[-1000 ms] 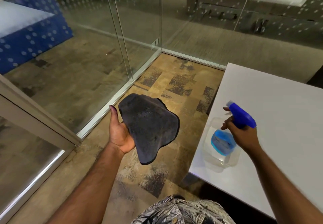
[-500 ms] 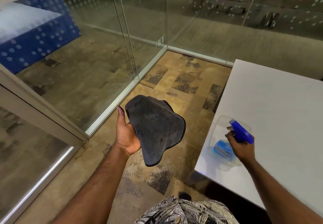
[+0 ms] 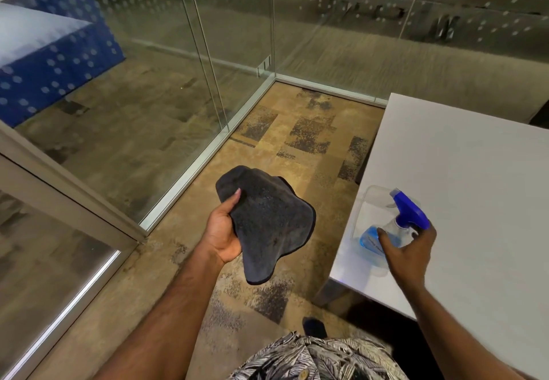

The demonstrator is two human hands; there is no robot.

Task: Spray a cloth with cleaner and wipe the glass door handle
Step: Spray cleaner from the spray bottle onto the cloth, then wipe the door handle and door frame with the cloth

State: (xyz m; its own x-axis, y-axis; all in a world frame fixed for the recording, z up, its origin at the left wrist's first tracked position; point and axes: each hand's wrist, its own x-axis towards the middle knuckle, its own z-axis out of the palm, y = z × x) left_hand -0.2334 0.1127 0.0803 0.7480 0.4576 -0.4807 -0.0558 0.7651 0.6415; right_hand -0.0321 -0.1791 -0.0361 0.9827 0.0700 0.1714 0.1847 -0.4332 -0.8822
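Note:
My left hand holds a dark grey cloth at waist height over the floor. The thumb is pressed on the cloth's top edge and the rest drapes down. A clear spray bottle with a blue trigger head and blue liquid stands upright near the corner of the white table. Just in front of the bottle is my right hand. Its fingers are spread, with the thumb against the bottle's body and the neck in the gap between thumb and forefinger. No door handle is in view.
Glass partition walls with dotted frosting meet at a far corner. A pale door frame crosses at the left, with more glass below it. Patterned brown carpet lies between the glass and the table. A blue dotted block sits behind the glass.
My right hand lowered the spray bottle onto the table corner and has spread its fingers. My left thumb has moved onto the top of the cloth.

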